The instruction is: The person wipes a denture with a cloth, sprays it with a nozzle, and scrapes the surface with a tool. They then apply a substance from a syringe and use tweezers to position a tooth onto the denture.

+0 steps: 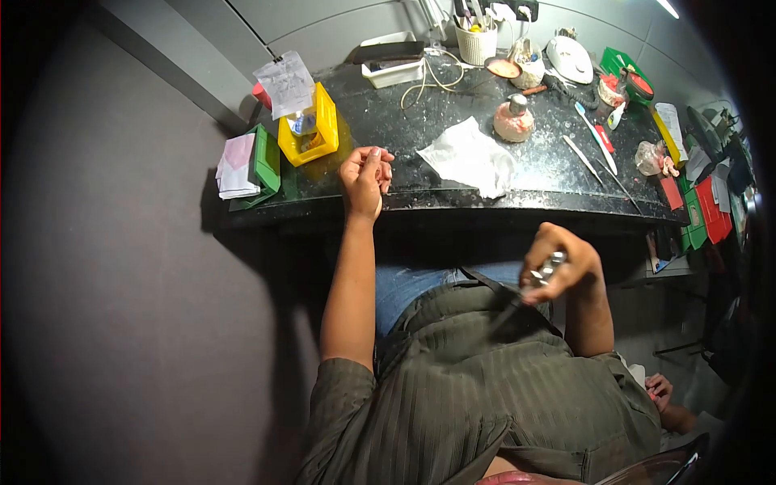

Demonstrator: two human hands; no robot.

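My left hand [366,179] rests on the dark worktop [388,129] near its front edge, fingers loosely curled with nothing in them. It lies between a yellow bin [311,129] and a crumpled white cloth [471,156]. Below the worktop's edge, over my lap, my right hand [562,263] grips a slim metal hand tool [537,283] whose dark tip points down toward my shirt. A pink plaster dental cast [514,119] with a metal knob stands behind the cloth.
A green bin with folded papers [246,166] sits at the left edge. Long thin instruments [594,141], a white cup of tools [476,40], a white tray [394,71], a cable and red and green bins [703,206] crowd the back and right.
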